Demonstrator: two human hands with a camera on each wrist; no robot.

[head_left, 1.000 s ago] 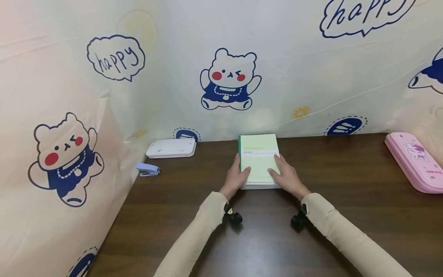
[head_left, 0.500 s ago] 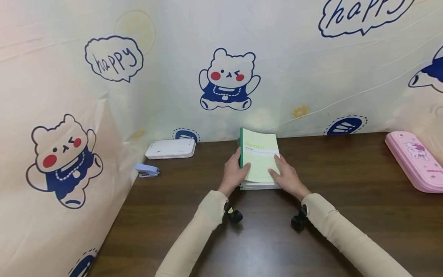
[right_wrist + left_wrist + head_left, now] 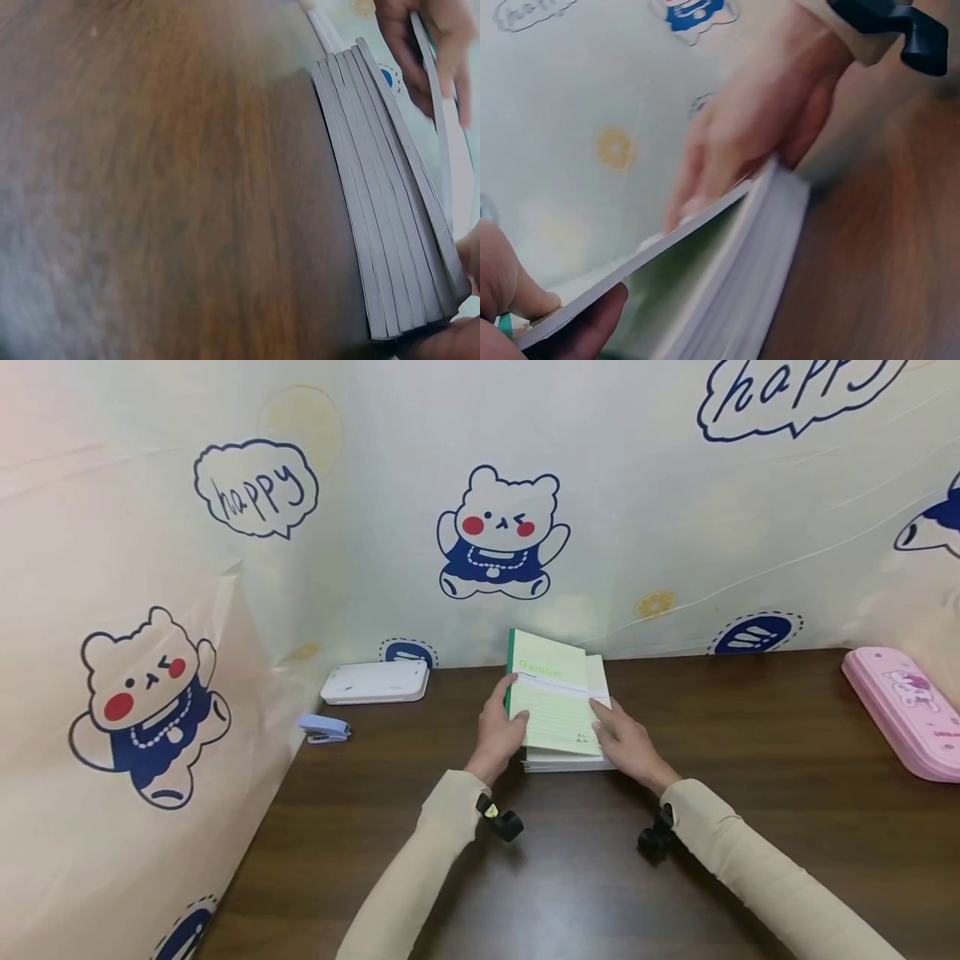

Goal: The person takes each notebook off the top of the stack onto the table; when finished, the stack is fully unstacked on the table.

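While left fingers pinch a notebook, only the right-wrist view shows right fingers gripping the stack.

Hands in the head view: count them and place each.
2. The left hand grips the left side of the top notebook, tilted up off the stack; the right hand is at the stack's right side. No other hand shows.

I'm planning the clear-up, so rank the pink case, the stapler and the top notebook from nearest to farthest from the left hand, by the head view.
1. Top notebook: pinched by the left hand at its left side.
2. Stapler: to the left of the left hand.
3. Pink case: far right, beyond the right hand.
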